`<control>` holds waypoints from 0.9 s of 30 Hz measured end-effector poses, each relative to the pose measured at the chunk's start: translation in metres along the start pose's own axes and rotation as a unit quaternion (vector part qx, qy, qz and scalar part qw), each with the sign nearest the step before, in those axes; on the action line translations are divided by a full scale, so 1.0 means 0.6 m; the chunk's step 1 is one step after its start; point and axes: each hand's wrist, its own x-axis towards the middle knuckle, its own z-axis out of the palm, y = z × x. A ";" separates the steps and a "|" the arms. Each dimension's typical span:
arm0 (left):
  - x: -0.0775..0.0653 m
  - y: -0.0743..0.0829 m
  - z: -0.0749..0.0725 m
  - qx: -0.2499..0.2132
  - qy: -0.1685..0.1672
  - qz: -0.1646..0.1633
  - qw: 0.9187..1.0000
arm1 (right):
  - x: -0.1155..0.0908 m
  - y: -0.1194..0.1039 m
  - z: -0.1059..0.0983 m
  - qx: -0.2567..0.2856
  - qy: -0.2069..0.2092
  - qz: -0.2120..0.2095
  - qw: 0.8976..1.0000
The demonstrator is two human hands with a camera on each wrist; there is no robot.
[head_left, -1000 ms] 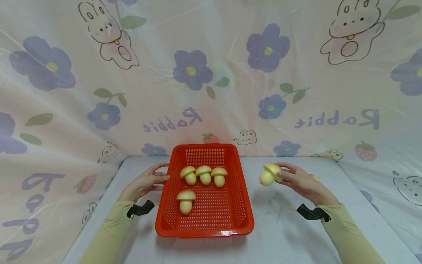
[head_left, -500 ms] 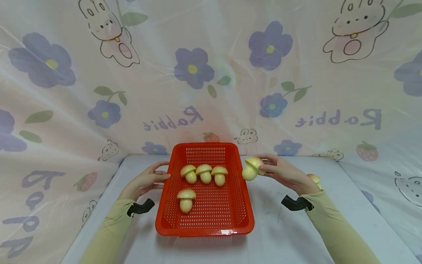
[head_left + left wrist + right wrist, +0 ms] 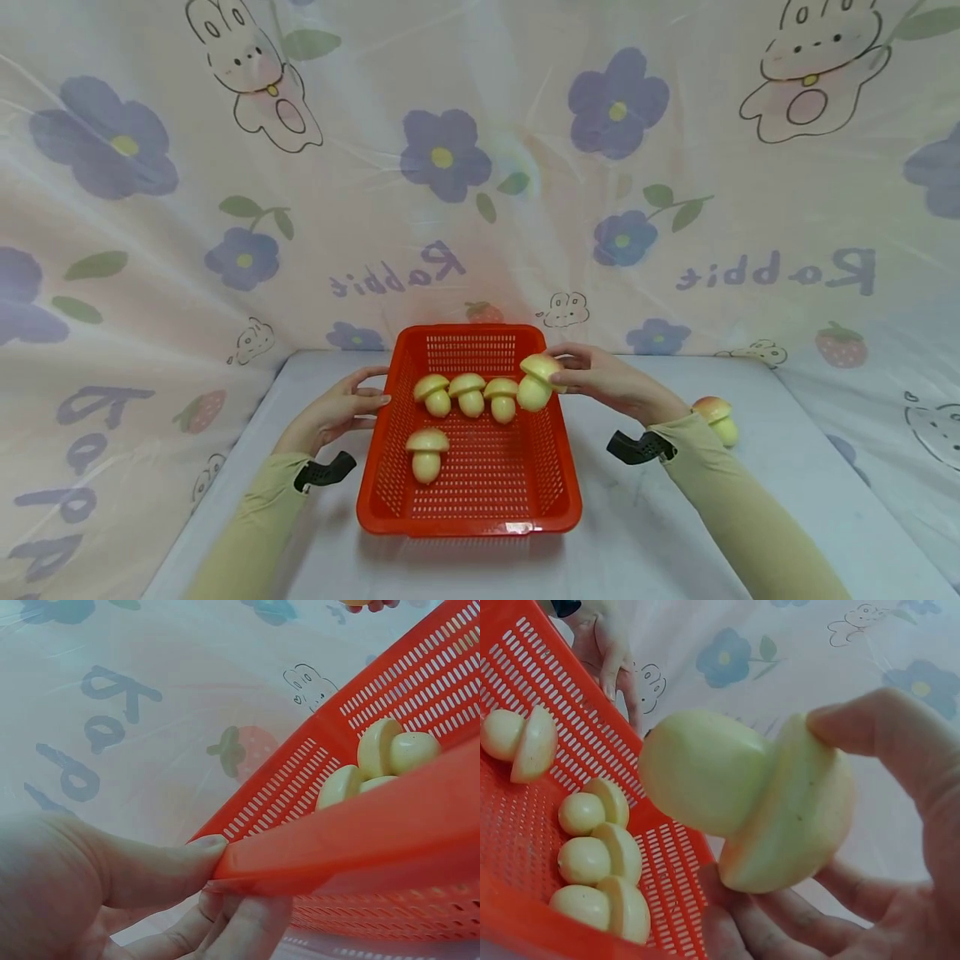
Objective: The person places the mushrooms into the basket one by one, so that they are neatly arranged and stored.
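Observation:
My left hand pinches the left rim of a red perforated plastic basket; in the left wrist view the thumb lies on the rim with fingers under it. My right hand holds a pale yellow model mushroom by its cap, over the basket's right side. Its rounded stem points away from the palm in the right wrist view. Inside the basket, three similar mushrooms stand in a row toward the back, the middle one among them. Another mushroom sits at the front left of the basket.
One more mushroom, with a reddish cap, lies on the white table to the right, beside my right sleeve. A patterned curtain with flowers and rabbits rises behind the table.
My right hand has moved left with the mushroom, from above the table on the right to over the basket. The table mushroom has come into fuller view. My left hand stays at the rim.

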 end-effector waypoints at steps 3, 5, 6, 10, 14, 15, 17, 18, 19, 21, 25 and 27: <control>0.001 -0.001 0.001 -0.002 0.004 0.000 1.000 | 0.008 -0.005 0.007 0.001 -0.006 0.003 1.000; 0.002 -0.001 0.001 -0.001 0.005 -0.001 1.000 | 0.014 -0.009 0.012 -0.007 -0.010 0.006 1.000; 0.002 -0.001 0.001 0.000 0.004 -0.002 1.000 | 0.017 -0.011 0.015 -0.010 -0.012 0.006 1.000; 0.002 -0.001 0.000 -0.001 0.004 -0.003 1.000 | 0.031 -0.014 0.025 -0.034 -0.025 0.005 0.999; 0.003 -0.002 0.001 -0.002 0.004 -0.003 1.000 | 0.046 -0.016 0.034 -0.051 -0.042 0.005 0.998; 0.003 -0.002 0.001 -0.004 0.005 -0.003 1.000 | 0.049 -0.016 0.036 -0.051 -0.044 0.007 0.998; 0.004 -0.003 0.001 -0.005 0.004 -0.002 1.000 | 0.056 -0.015 0.040 -0.048 -0.045 0.011 0.998; 0.004 -0.003 0.001 -0.006 0.005 -0.002 1.000 | 0.059 -0.014 0.042 -0.044 -0.047 0.012 0.998; 0.004 -0.003 0.001 -0.007 0.006 -0.002 1.000 | 0.063 -0.012 0.044 -0.040 -0.051 0.013 0.998; 0.004 -0.004 0.000 -0.008 0.006 -0.003 1.000 | 0.069 -0.011 0.050 -0.034 -0.058 0.015 0.998; 0.005 -0.005 -0.001 -0.011 0.003 -0.002 1.000 | 0.080 -0.008 0.060 -0.035 -0.068 0.024 0.997; 0.006 -0.005 -0.001 -0.014 -0.001 0.000 1.000 | 0.084 -0.007 0.065 -0.045 -0.066 0.032 0.996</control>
